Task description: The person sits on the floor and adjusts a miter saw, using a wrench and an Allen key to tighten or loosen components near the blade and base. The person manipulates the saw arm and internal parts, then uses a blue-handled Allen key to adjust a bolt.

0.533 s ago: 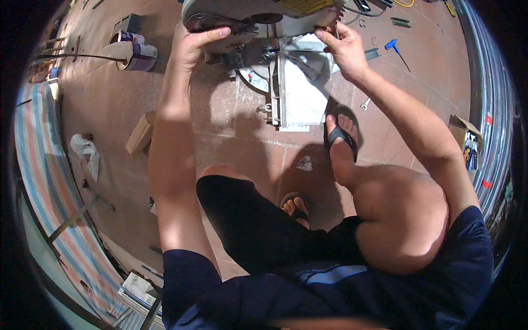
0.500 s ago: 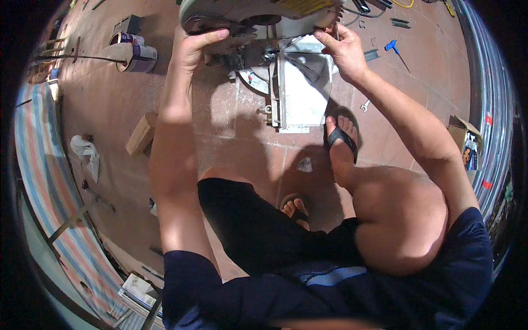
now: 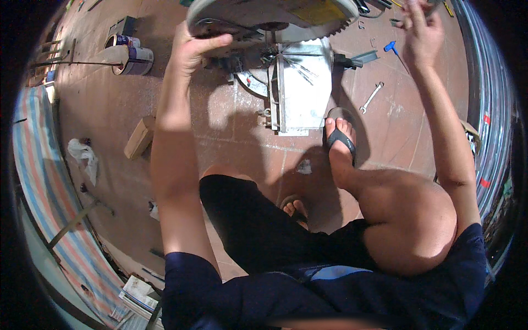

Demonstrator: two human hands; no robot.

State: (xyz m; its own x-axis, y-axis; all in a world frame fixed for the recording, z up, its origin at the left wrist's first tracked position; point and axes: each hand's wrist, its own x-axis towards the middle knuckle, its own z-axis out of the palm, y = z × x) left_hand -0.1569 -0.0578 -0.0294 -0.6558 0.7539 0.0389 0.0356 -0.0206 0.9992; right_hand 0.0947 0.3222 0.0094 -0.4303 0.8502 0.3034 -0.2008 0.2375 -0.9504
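A mitre saw (image 3: 305,88) stands on the floor ahead of me, its round toothed blade and guard (image 3: 247,14) raised at the top edge of the view. My left hand (image 3: 201,49) holds the saw head at its left side, thumb stretched along the near face; the other fingers are hidden behind it. Away from the saw, at the upper right, my right hand (image 3: 422,33) has its fingers bent together around something small, dark and grey that I cannot make out. Below that hand lies a blue-handled hex key (image 3: 390,47).
A spanner (image 3: 372,98) lies right of the saw, near my sandalled foot (image 3: 341,137). A metal channel piece (image 3: 365,57) sits by the saw base. On the left are a wooden block (image 3: 139,136), paint tins (image 3: 137,59) and a striped sheet (image 3: 41,143). Long wrapped profiles (image 3: 489,99) line the right side.
My right hand has left the blade's right edge and moved up and to the right. The spanner now shows fully. My left hand stays on the saw head.
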